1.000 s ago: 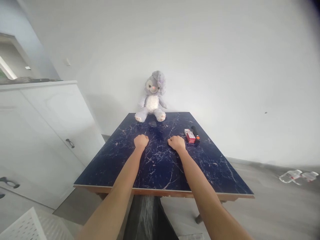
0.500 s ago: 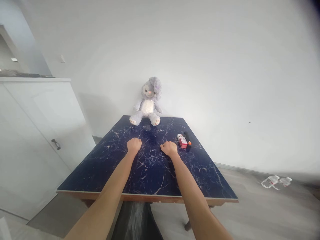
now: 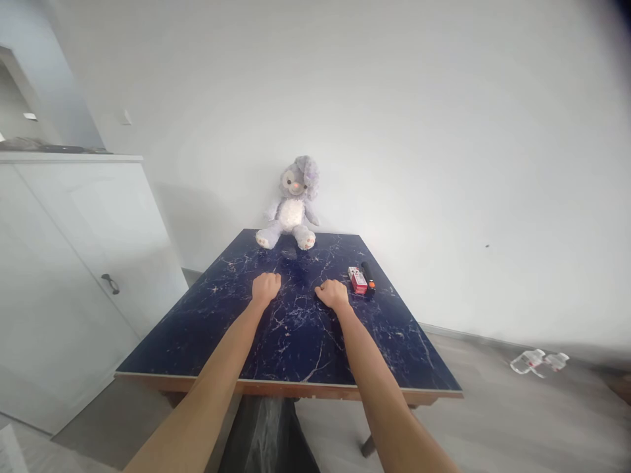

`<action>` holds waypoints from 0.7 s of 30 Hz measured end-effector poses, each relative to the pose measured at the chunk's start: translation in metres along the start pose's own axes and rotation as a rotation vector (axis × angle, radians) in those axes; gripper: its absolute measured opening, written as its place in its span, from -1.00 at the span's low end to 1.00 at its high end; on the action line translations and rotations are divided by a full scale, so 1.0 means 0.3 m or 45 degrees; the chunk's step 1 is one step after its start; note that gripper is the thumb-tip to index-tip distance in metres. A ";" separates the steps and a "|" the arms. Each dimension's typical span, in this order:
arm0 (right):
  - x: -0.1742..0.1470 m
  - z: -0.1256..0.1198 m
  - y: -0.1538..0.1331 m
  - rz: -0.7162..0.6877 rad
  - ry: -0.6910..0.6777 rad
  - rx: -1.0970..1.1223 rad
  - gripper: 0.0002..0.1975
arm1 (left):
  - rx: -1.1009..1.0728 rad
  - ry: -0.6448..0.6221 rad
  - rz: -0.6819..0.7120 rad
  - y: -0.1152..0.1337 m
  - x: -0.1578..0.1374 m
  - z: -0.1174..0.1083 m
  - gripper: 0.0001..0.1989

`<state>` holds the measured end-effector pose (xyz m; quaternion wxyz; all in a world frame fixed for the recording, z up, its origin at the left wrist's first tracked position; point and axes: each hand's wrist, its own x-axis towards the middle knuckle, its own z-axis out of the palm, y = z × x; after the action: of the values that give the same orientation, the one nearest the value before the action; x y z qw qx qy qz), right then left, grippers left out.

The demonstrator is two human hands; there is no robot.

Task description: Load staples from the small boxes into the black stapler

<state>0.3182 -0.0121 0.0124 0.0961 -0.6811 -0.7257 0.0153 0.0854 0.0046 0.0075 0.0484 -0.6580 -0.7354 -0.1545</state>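
My left hand [image 3: 267, 288] rests closed in a fist on the dark blue marbled table [image 3: 296, 351]. To its right, my right hand [image 3: 333, 293] is also closed in a fist on the tabletop, its thumb side turned inward. No object shows in either hand. Just beyond my right hand lies a small red and white box [image 3: 357, 280], with a black cylindrical thing with an orange band [image 3: 368, 278] beside it. A pale purple plush rabbit [image 3: 292, 213] sits upright at the table's far edge, its back towards the wall.
A white cabinet [image 3: 89, 243] with a dark handle stands to the left of the table. The pale wall [image 3: 419, 131] rises behind the table. Clear plastic bottles in a pack [image 3: 537, 361] lie on the floor at the right.
The whole view has shifted slightly. Both fists stay in place on the table, and the objects have not moved.
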 end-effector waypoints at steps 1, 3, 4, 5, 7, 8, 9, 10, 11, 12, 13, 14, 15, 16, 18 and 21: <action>-0.002 0.000 -0.001 -0.002 0.005 0.000 -0.60 | 0.001 0.005 0.005 0.002 -0.004 -0.005 -0.46; -0.006 -0.001 -0.002 -0.006 0.012 0.001 -0.59 | 0.004 0.008 0.009 0.006 -0.009 -0.011 -0.46; -0.008 -0.002 -0.002 -0.008 0.012 0.002 -0.60 | 0.006 0.006 0.011 0.007 -0.010 -0.013 -0.47; -0.010 -0.002 -0.003 -0.010 0.012 0.004 -0.60 | 0.008 0.003 0.012 0.008 -0.010 -0.015 -0.47; -0.011 -0.001 -0.003 -0.012 0.011 0.006 -0.59 | 0.012 -0.005 0.014 0.009 -0.008 -0.015 -0.48; -0.011 0.000 -0.002 -0.011 0.011 0.006 -0.59 | 0.014 -0.008 0.017 0.009 -0.006 -0.015 -0.48; -0.010 0.002 -0.001 -0.010 0.014 0.006 -0.59 | 0.015 -0.009 0.021 0.009 -0.005 -0.014 -0.48; -0.009 0.004 0.000 -0.008 0.017 0.007 -0.59 | 0.017 -0.009 0.024 0.009 -0.004 -0.013 -0.48; -0.007 0.007 0.002 -0.007 0.022 0.007 -0.59 | 0.018 -0.008 0.027 0.009 -0.003 -0.012 -0.48; -0.005 0.010 0.004 -0.006 0.027 0.008 -0.59 | 0.020 -0.006 0.029 0.009 -0.001 -0.011 -0.48; -0.001 0.013 0.006 -0.005 0.032 0.009 -0.59 | 0.022 -0.004 0.029 0.008 0.001 -0.009 -0.49; 0.002 0.017 0.007 -0.004 0.038 0.010 -0.59 | 0.023 -0.003 0.029 0.008 0.004 -0.006 -0.49; 0.006 0.022 0.009 -0.004 0.045 0.011 -0.59 | 0.025 -0.003 0.029 0.007 0.007 -0.002 -0.49; 0.010 0.027 0.011 -0.003 0.053 0.013 -0.59 | 0.026 -0.002 0.032 0.006 0.010 0.001 -0.49; 0.015 0.037 0.014 -0.003 0.075 0.018 -0.58 | 0.027 0.001 0.046 0.006 0.015 0.009 -0.48; 0.016 0.047 0.018 -0.001 0.117 0.031 -0.58 | 0.025 0.001 0.087 0.009 0.013 0.013 -0.48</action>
<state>0.3211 -0.0055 -0.0018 0.1376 -0.6795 -0.7206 -0.0071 0.0880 0.0095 0.0053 0.0603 -0.6822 -0.7140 -0.1456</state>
